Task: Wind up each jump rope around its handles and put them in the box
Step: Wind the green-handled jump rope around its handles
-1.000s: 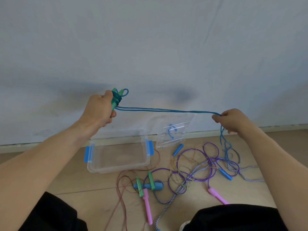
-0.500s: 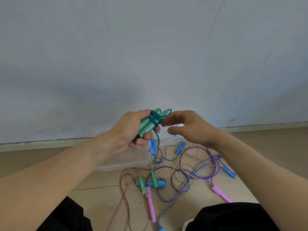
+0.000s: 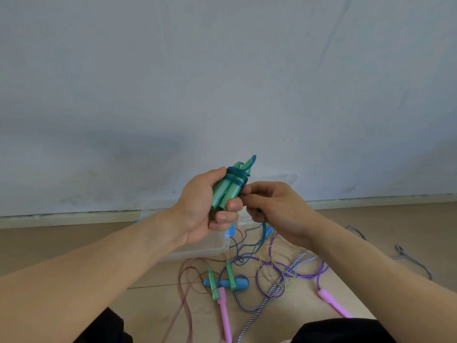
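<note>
My left hand (image 3: 201, 211) grips a pair of green handles (image 3: 226, 191) held upright, with several turns of blue rope (image 3: 237, 176) wound near their top. My right hand (image 3: 274, 210) is right beside the handles, its fingers curled round the blue rope, whose loose end (image 3: 247, 246) hangs down to the floor. The clear plastic box (image 3: 197, 250) with blue latches sits on the floor behind and below my left hand, mostly hidden by my arm.
On the wooden floor lie tangled ropes: a purple rope (image 3: 296, 271) with pink handles (image 3: 332, 302), a striped cord (image 3: 269, 293), a brown rope (image 3: 185, 288), two green handles (image 3: 231, 274) and a blue handle (image 3: 226, 283). A grey wall (image 3: 222, 82) stands close ahead.
My right hand swung in from far right to the handles, bringing the stretched blue rope around them. Both hands dropped lower and closer together; another turn sits on the handles.
</note>
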Available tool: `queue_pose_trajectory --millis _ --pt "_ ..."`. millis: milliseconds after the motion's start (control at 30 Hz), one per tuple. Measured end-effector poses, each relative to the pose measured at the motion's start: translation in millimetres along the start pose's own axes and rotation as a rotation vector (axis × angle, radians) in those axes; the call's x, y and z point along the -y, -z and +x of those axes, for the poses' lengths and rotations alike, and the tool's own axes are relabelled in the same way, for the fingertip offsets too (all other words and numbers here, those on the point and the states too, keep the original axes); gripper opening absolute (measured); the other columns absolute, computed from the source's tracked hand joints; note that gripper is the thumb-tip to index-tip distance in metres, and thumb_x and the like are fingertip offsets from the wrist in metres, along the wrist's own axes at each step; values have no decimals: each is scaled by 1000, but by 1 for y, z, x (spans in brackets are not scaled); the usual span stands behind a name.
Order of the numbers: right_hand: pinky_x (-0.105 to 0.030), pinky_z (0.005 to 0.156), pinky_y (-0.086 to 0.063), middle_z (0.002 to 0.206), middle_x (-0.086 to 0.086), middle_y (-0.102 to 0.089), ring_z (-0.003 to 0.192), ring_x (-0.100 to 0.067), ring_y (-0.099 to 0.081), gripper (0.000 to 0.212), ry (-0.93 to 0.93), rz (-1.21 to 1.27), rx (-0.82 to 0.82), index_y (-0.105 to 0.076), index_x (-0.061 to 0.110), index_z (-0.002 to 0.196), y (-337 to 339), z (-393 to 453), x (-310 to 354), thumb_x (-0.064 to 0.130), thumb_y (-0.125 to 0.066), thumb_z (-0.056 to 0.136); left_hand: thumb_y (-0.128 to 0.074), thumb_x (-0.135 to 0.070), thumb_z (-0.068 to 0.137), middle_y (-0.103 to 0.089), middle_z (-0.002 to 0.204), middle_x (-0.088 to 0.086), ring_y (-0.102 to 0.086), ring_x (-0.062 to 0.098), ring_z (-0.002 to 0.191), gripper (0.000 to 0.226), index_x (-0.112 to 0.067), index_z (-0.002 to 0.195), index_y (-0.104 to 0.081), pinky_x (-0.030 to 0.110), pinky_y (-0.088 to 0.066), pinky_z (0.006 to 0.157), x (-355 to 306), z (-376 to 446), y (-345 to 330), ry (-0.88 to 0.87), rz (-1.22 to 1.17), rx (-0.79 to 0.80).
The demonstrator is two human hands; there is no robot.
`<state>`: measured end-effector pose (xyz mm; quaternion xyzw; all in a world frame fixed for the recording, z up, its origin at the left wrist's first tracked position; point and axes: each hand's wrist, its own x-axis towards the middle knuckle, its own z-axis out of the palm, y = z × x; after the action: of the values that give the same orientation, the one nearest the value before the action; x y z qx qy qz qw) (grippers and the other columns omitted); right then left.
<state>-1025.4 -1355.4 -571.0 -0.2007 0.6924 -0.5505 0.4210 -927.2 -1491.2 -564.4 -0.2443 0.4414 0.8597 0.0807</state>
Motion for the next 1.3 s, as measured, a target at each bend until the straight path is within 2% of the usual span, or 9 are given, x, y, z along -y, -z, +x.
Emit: queue_pose_trajectory --millis 167,400,700,800,900,1000,1167,1233,1300 --pt "-24 55 -39 68 2 -67 56 -10 -44 19 38 -92 -167 -73 7 91 4 6 0 26 -68 91 -27 -44 104 -41 57 4 -26 12 39 48 -7 106 -58 25 -10 45 -1 -1 -3 -60 8 19" --pt "-24 46 -31 55 5 -48 44 -10 -34 21 -13 -121 -133 -64 11 76 0 8 10 27 -68 89 -31 -45 103 -43 55 4 -27 13 39 48 -8 108 -61 22 -11 44 -10 -1 -1 -156 137 -117" --pt "-25 48 -23 54 5 -34 49 -12 -25 26 -70 -154 60 -59 9 85 1 6 11 26 -51 101 -39 -40 104 -43 66 14 -35 13 33 45 1 102 -58 17 -24 34 -19 0 9 -202 623 -304" --pt "-25 47 -21 53 3 -31 48 -13 -22 39 -99 -282 113 -45 15 68 -3 3 11 33 -47 102 -38 -43 103 -47 64 6 -52 16 46 46 -6 86 -58 28 -39 46 -14 6 16 -284 931 -345" --pt "-32 52 -15 54 -1 -24 49 -16 -17 44 -110 -290 181 -33 17 64 -8 -1 12 31 -40 105 -33 -40 104 -51 62 2 -51 22 60 46 -14 71 -50 36 -41 59 -7 14 23 -289 1348 -378" --pt "-36 55 -19 58 -7 -25 54 -20 -18 42 -84 -245 159 -35 14 66 -8 -1 13 30 -36 105 -28 -42 105 -49 63 3 -48 19 59 51 -13 68 -46 36 -40 60 -3 17 24 -169 1496 -242" --pt "-29 49 -42 46 -2 -47 38 -20 -42 43 -64 -369 109 -56 9 70 4 -2 17 36 -46 102 -4 -77 76 -40 53 5 -37 9 34 86 -6 82 -52 21 -30 42 1 10 11 157 1071 111" --pt "-26 48 -42 44 -1 -49 38 -19 -44 45 -21 -489 115 -56 9 65 9 -3 21 37 -50 100 -11 -78 81 -44 49 3 -34 11 34 94 1 96 -60 20 -27 40 0 9 6 208 1055 215" --pt "-22 46 -37 42 2 -46 39 -15 -39 47 45 -613 88 -58 10 60 15 -1 22 41 -59 95 -32 -66 95 -44 47 2 -35 10 33 74 1 100 -64 19 -25 38 1 8 4 224 1018 300"
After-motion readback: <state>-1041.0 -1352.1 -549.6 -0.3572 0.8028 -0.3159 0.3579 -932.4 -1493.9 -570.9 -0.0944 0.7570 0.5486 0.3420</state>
